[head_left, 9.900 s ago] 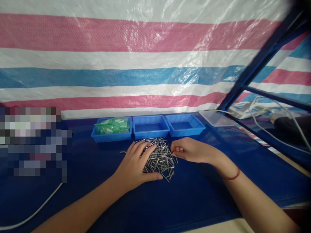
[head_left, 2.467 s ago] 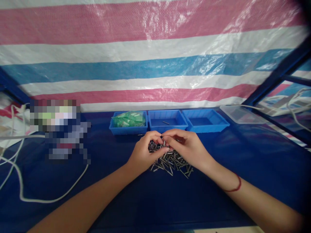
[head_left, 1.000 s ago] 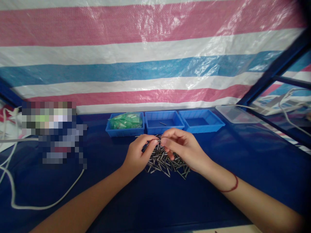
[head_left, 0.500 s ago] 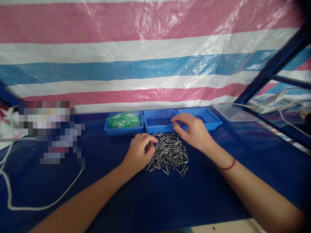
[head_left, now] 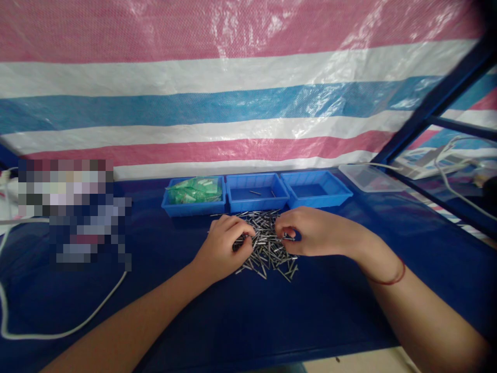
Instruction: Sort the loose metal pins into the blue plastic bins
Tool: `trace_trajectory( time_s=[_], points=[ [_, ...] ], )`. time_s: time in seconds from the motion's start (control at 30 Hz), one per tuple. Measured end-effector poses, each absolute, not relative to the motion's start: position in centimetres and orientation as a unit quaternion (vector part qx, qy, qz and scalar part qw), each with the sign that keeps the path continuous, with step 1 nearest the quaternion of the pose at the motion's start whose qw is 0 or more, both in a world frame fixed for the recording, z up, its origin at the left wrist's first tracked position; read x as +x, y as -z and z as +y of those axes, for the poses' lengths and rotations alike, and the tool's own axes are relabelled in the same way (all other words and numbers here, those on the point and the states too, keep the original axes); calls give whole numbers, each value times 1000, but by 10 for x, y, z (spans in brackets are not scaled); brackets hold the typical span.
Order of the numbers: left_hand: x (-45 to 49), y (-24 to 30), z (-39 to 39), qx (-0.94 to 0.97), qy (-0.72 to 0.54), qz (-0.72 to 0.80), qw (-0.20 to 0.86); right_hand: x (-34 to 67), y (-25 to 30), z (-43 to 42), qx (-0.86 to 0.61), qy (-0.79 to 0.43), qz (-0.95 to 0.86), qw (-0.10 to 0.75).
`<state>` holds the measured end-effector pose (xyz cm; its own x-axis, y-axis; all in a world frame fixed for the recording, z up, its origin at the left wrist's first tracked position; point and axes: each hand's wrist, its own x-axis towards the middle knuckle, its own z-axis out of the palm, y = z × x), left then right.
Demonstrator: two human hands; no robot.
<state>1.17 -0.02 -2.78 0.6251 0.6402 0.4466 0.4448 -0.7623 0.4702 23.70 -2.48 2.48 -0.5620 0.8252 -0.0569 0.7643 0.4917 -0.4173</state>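
Observation:
A heap of small metal pins (head_left: 267,247) lies on the dark blue table (head_left: 217,321). My left hand (head_left: 224,247) rests on the heap's left side with its fingers curled into the pins. My right hand (head_left: 310,232) is on the right side, fingertips pinched together at the pins. Behind the heap stand three blue trays: the left tray (head_left: 169,207) holds green packets (head_left: 194,189), the middle tray (head_left: 233,199) holds two loose pins, and the right tray (head_left: 334,194) looks bare.
A clear plastic lid or box (head_left: 367,177) lies at the back right. A white cable (head_left: 70,326) curls over the table on the left. A striped tarpaulin (head_left: 233,103) closes off the back. A blue metal frame (head_left: 430,98) and more cables stand to the right.
My right hand has come back from over the middle tray to the heap. A second pin lies in the middle tray. My left hand has stayed on the heap.

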Motion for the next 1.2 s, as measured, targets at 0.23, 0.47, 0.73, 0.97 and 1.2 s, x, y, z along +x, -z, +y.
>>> trace_trajectory(
  time_s=[0.23, 0.47, 0.73, 0.97, 1.2],
  points=[
    [15, 25, -7, 905, -285, 279, 151, 240, -16, -23, -447, -187, -867, 116],
    [13, 29, -3, 897, -294, 291, 154, 234, -25, -22, -429, -179, -862, 201],
    [14, 28, -3, 878, -327, 297, 186, 207, -14, -27, -415, -209, -813, 351],
    [13, 30, -3, 856, -363, 313, 194, 195, -2, -27, -419, -249, -772, 408],
    [12, 29, -1, 811, -408, 352, 228, 198, -4, -26, -443, -294, -744, 405]
  ],
)
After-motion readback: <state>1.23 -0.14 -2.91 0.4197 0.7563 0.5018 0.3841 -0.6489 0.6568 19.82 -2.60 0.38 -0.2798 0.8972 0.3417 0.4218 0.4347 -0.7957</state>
